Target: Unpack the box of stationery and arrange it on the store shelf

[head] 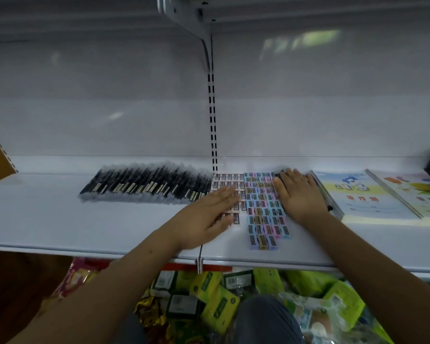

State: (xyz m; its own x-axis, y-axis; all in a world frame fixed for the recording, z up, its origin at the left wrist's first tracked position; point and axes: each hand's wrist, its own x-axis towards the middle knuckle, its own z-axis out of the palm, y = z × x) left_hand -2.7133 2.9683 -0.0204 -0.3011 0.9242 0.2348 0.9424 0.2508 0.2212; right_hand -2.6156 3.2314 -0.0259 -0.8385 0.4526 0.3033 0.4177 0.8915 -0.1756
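We have both hands flat on the shelf [60, 214], and neither grip holds anything. Our left hand [204, 214] lies with its fingers straight on the white erasers [227, 184]. Our right hand [299, 194] lies flat too, fingers spread a little, pressing on something dark just to the right of the colourful sharpeners [263, 212]. We cannot tell what that dark thing is, because the hand hides most of it.

The step looks like tidying the rows. To do it well, we should keep our fingers straight and push softly from both sides, so the little pieces slide together and do not tip or jump out of line. We should push low, along the shelf, not down hard.

The sharpeners sit in long rows between our two hands. The erasers touch them on the left. Further left lies a big row of black pens [147, 184], next to the erasers. To the right, near our right hand, lie the exercise books [358, 194]. Below the shelf we see green packets [219, 306]. The box is not in view.
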